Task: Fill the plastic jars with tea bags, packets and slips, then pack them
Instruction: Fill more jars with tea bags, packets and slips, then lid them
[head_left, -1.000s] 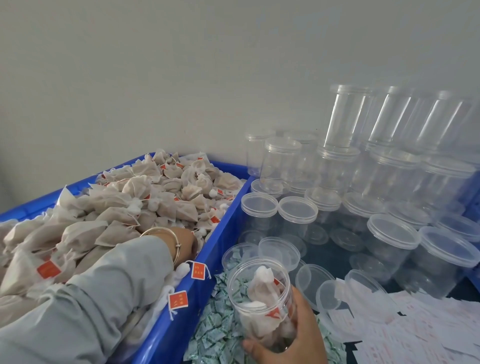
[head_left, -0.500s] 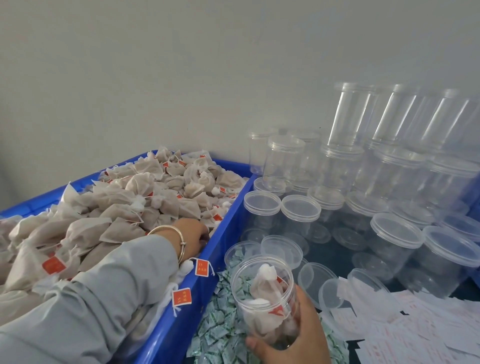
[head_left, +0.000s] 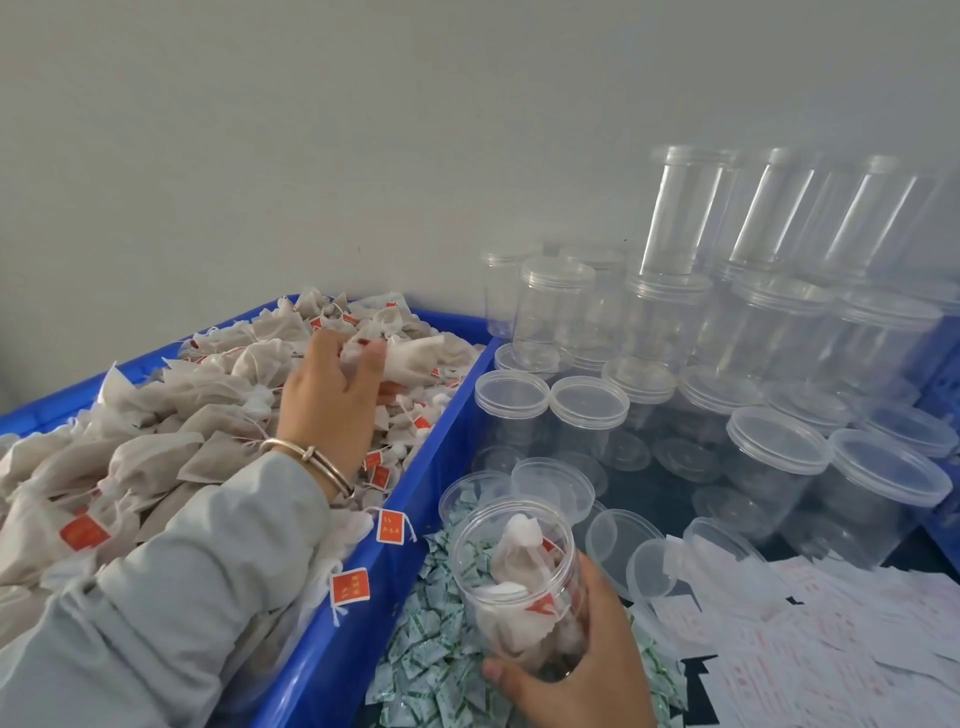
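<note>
The crate (head_left: 431, 467) is bright blue, heaped with beige-grey tea bags (head_left: 156, 415) carrying orange-red tags (head_left: 390, 526) printed in pale characters. The packets (head_left: 431, 665) are white with green print. The slips (head_left: 810, 660) are white with red print. The jars (head_left: 597, 415) are clear, the sleeve (head_left: 171, 597) pale grey, the bangle (head_left: 317, 460) gold-toned.

A pale grey sleeve (head_left: 171, 587) and a seemingly metal bangle (head_left: 311, 460) on the left wrist.

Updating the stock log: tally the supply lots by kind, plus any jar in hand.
Tea-bag crate: 1
Packet heap: 1
Slip heap: 1
Jar in hand: 1
Total: 4
</note>
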